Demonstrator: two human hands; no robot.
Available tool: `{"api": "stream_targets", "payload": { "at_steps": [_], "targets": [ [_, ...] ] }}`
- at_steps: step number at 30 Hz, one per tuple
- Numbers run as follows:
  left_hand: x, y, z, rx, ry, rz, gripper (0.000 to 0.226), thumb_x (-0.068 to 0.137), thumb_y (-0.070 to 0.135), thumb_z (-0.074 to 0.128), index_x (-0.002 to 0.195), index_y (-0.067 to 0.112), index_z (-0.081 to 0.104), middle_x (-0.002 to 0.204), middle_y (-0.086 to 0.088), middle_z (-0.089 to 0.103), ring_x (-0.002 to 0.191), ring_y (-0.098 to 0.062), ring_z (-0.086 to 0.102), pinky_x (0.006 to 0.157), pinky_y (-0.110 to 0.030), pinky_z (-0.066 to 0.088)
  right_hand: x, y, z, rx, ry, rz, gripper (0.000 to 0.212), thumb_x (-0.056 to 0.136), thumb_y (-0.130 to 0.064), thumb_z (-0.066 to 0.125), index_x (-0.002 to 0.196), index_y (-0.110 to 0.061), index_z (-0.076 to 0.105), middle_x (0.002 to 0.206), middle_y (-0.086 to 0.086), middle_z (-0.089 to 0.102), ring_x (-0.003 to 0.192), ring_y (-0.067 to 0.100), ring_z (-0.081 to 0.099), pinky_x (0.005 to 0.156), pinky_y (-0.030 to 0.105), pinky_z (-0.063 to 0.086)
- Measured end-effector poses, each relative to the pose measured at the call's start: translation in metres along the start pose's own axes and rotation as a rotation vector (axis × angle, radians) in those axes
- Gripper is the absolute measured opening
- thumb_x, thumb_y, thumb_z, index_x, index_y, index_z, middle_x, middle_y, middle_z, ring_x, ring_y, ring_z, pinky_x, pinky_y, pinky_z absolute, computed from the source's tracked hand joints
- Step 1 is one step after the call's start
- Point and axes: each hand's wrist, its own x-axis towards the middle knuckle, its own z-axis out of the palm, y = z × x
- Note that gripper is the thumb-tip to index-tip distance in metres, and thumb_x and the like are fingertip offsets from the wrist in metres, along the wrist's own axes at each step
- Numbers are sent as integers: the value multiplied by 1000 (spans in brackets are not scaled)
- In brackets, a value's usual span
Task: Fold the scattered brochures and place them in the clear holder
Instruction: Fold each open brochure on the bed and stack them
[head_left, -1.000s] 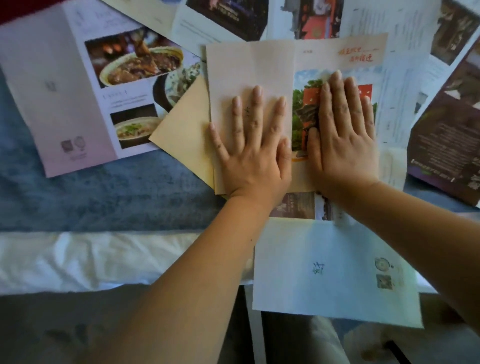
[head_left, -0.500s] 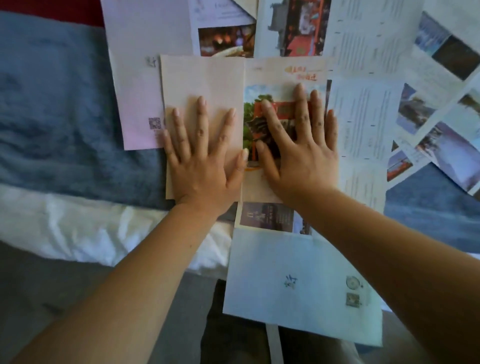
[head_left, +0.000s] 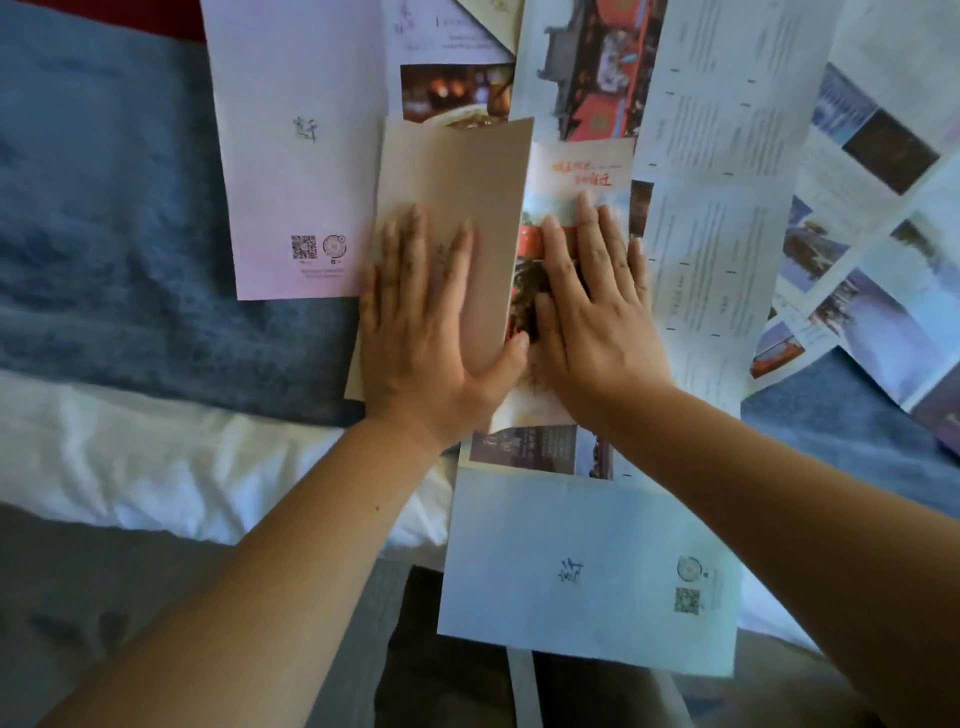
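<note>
A tan brochure (head_left: 457, 171) lies on the bed among other sheets, its blank left panel lifted and tilted toward the middle. My left hand (head_left: 431, 332) lies flat on that panel, thumb hooked over its right edge. My right hand (head_left: 597, 306) presses flat on the brochure's printed right panel with orange lettering (head_left: 582, 174). Unfolded brochures surround it: a pink one (head_left: 291, 156) on the left, a pale blue one (head_left: 587, 566) hanging over the bed's near edge, and white text sheets (head_left: 717, 249) on the right. No clear holder shows in this view.
A blue blanket (head_left: 104, 234) covers the bed, with a white sheet (head_left: 156, 457) along its near edge. More photo brochures (head_left: 883, 291) fan out at the right. Grey floor (head_left: 78, 597) lies below the bed edge.
The left panel of the tan brochure has lifted and swung rightward under my left hand. My right hand stays on the printed panel. The view has moved closer.
</note>
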Motion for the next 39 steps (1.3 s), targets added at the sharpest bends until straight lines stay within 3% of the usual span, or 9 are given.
{"api": "stream_targets", "payload": {
  "at_steps": [8,12,16,21,24,28,31,34,39],
  "targets": [
    [2,52,-15,-306,-161,18,69,99,43,27,163,20,16,171,-7,8,158,-25,-2,127,-51,4,-8,10,-22,-46,-112,-37,61,112,-43,17,166,-23,-4,173,1,-12,157,17,-20,128,37,-12],
    [6,57,-43,-681,-183,-69,56,102,33,42,158,31,33,162,9,37,148,-13,36,114,-47,45,-12,2,-26,23,-56,-7,61,111,-49,15,164,-31,-9,173,-5,-13,157,14,-20,125,33,-14],
    [4,43,-74,-488,-40,-33,62,106,14,47,161,32,25,163,0,34,138,7,28,106,-12,38,-3,-16,-21,102,-15,-30,62,112,-47,21,165,-31,-6,173,-7,-11,157,13,-18,125,33,-13],
    [-4,16,-98,-48,120,-67,70,97,13,49,161,11,22,153,-15,48,122,-36,61,82,-44,59,17,-51,-6,63,-29,-91,61,112,-48,21,164,-38,-7,173,-6,-11,158,18,-17,124,36,-13],
    [-6,-10,-99,75,92,-130,74,95,12,52,161,5,18,159,-18,39,129,-37,57,86,-44,58,30,-70,5,40,-36,-118,60,110,-54,18,163,-42,-7,174,-4,-10,159,22,-14,126,38,-9],
    [-5,-44,-86,167,31,-200,79,97,10,59,162,9,14,163,-11,32,121,-33,63,74,-40,58,42,-85,21,-66,-76,-144,60,108,-53,20,164,-41,0,174,4,-7,160,26,-7,129,41,-2],
    [-1,-58,-69,174,16,-193,72,101,15,57,162,12,19,165,-13,29,130,-33,57,90,-40,55,45,-86,28,-144,-86,-158,59,109,-52,19,165,-40,2,174,8,-6,160,25,-6,128,41,-2],
    [3,-59,-50,187,21,-201,63,105,26,48,161,11,23,167,-18,19,149,-35,33,118,-43,34,46,-84,31,-191,-70,-171,59,110,-51,20,165,-37,7,173,9,-2,160,24,-4,128,40,-3],
    [0,-55,-23,220,-19,-229,65,109,39,22,162,6,7,169,-20,1,158,-32,0,128,-48,6,47,-85,33,-217,-93,-150,58,110,-50,24,165,-36,11,173,9,-1,160,23,-4,128,38,-8]
  ]
}}
